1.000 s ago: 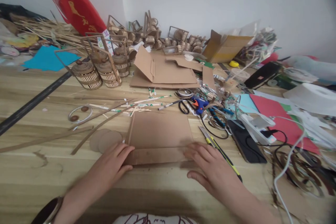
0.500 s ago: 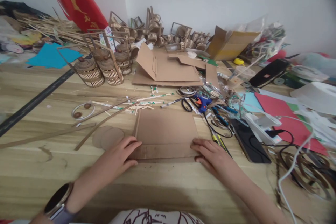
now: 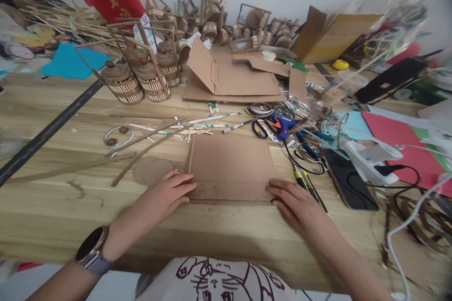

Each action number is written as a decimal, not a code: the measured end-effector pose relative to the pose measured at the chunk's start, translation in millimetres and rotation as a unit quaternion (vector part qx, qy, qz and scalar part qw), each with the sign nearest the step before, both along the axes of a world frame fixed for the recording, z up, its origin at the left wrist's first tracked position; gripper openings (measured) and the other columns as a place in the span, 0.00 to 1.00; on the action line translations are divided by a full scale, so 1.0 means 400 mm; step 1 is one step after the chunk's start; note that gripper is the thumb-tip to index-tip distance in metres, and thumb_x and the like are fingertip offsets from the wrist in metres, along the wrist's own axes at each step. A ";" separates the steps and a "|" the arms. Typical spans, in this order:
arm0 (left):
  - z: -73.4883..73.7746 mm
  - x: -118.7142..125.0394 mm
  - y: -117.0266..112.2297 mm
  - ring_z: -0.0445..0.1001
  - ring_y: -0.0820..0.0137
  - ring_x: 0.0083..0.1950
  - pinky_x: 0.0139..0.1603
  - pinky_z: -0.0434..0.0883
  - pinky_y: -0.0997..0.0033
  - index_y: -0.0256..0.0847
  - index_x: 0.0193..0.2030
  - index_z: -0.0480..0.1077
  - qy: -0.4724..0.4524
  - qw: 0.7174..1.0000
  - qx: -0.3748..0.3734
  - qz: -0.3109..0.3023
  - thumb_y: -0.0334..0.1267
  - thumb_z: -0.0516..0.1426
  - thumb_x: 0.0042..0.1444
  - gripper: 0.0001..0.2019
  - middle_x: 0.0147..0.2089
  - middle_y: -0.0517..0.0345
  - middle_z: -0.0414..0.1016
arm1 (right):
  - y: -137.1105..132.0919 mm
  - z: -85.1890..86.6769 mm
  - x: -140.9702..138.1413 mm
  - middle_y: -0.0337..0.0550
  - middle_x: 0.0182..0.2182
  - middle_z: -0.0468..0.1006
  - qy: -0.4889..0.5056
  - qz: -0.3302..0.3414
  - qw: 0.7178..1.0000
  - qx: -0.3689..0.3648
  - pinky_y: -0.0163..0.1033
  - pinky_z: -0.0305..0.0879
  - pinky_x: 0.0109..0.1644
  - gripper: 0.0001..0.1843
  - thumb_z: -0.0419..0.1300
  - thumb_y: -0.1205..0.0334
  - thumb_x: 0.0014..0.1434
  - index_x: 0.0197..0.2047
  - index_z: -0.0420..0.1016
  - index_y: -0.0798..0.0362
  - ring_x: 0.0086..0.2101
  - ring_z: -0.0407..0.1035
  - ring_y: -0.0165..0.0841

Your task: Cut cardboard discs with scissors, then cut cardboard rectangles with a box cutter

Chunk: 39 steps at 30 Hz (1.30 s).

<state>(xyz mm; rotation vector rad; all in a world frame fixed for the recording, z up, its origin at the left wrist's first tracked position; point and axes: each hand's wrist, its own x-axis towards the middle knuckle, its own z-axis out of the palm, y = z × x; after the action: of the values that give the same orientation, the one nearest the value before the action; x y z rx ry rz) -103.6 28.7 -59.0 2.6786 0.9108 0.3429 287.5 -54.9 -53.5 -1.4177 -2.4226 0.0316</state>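
Note:
A brown cardboard sheet (image 3: 231, 162) lies flat on the wooden table (image 3: 52, 207), with a narrow strip folded along its near edge. My left hand (image 3: 164, 197) rests at the sheet's near left corner, fingers stretched onto the folded strip. My right hand (image 3: 294, 204) lies at the near right corner, fingertips touching the strip's end. Both hands press flat and hold nothing. A watch sits on my left wrist.
A yellow-black utility knife (image 3: 310, 190) lies just right of my right hand, beside a black phone (image 3: 349, 183), cables, scissors and a blue glue gun (image 3: 282, 124). Cardboard discs (image 3: 151, 169) and long strips lie to the left. Small slatted cardboard baskets (image 3: 122, 84) and folded cardboard (image 3: 229, 80) stand behind.
My right hand has drawn in from beyond the sheet's corner to rest on the strip's end. The left hand stays at its corner. The camera has tilted downward.

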 end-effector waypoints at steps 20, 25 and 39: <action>0.009 -0.004 0.012 0.73 0.60 0.60 0.63 0.72 0.51 0.46 0.59 0.75 0.012 1.000 -0.006 -0.017 0.35 0.53 0.70 0.15 0.60 0.50 0.78 | -0.024 0.000 -0.006 0.55 0.53 0.80 0.033 -0.047 0.998 -0.023 0.50 0.75 0.56 0.16 0.50 0.71 0.70 0.56 0.74 0.54 0.53 0.75 0.42; 0.007 -0.011 0.018 0.73 0.59 0.59 0.60 0.74 0.51 0.46 0.59 0.75 0.005 1.000 -0.017 -0.024 0.36 0.51 0.72 0.16 0.60 0.49 0.78 | -0.033 0.008 -0.007 0.55 0.55 0.79 0.048 -0.070 0.995 -0.053 0.48 0.73 0.60 0.19 0.48 0.72 0.69 0.55 0.75 0.53 0.56 0.74 0.40; -0.006 -0.016 0.025 0.76 0.58 0.55 0.55 0.78 0.53 0.47 0.58 0.76 -0.006 1.000 -0.015 -0.011 0.39 0.51 0.71 0.16 0.58 0.49 0.79 | -0.022 0.022 0.000 0.53 0.55 0.79 0.074 -0.067 0.991 -0.085 0.44 0.74 0.59 0.20 0.48 0.74 0.68 0.54 0.75 0.52 0.56 0.74 0.37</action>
<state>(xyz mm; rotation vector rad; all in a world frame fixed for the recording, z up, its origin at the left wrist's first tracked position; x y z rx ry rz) -109.9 38.6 -61.6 2.6529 0.8760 0.3384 287.7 -63.8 -44.7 -1.5884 -2.2455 0.3076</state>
